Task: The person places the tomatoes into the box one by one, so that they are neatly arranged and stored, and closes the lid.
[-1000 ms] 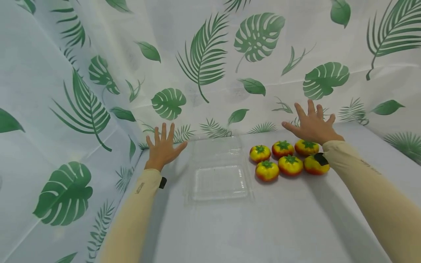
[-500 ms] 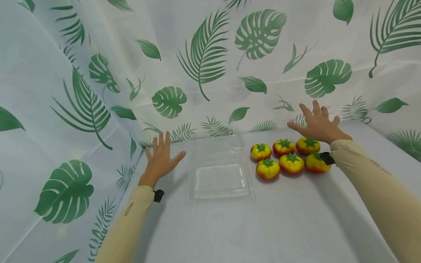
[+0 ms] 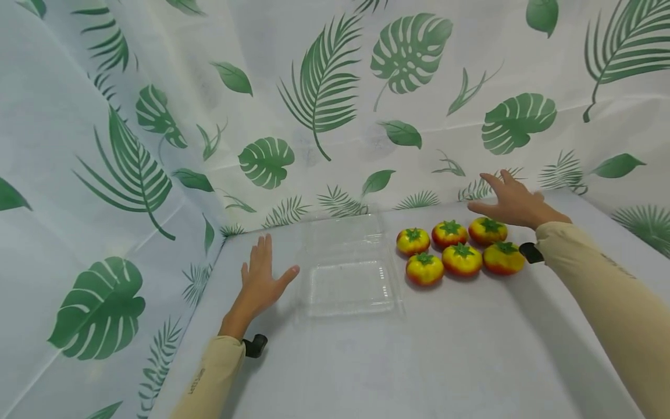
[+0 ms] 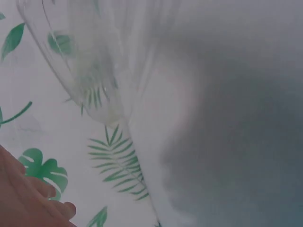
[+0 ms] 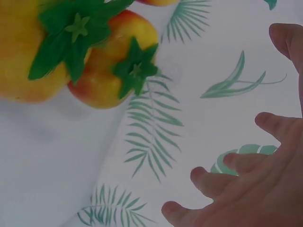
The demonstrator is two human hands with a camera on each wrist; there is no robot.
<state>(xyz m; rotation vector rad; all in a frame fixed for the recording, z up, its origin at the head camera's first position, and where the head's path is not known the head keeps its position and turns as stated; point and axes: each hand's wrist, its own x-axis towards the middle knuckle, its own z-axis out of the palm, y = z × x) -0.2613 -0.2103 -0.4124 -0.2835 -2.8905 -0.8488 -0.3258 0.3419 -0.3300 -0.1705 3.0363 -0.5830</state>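
Left hand (image 3: 260,278) lower, beside container (image 3: 349,273)

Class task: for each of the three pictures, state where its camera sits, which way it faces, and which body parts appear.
Head: worn high, looking forward and down at left hand, right hand, clear tray, six tomatoes; both sleeves show.
Left wrist: faces clear tray; fingers show.
Right wrist: faces tomatoes; fingers show.
Shared: tray, tomatoes, leaf-print cloth.
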